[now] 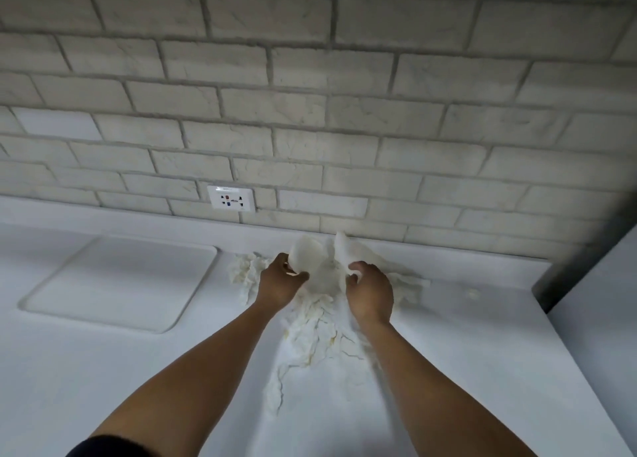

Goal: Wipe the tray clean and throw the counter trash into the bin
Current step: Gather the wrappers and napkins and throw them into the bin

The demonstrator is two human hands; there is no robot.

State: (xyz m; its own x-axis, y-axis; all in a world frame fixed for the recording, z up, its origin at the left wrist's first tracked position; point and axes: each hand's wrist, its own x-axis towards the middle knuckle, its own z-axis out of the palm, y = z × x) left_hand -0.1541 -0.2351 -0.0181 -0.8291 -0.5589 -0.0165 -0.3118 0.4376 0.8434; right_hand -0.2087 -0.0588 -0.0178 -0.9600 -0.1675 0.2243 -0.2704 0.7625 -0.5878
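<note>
Against the brick wall, both hands grip white trash.
Left hand holds a cup, right hand crumpled paper; shredded tissue litters the table beside the tray.

Nothing here can I read; the wall socket in front of me carries a small dark mark along its top edge, too blurred to make out; its coloured dots spell nothing; no other lettering shows anywhere.
</note>
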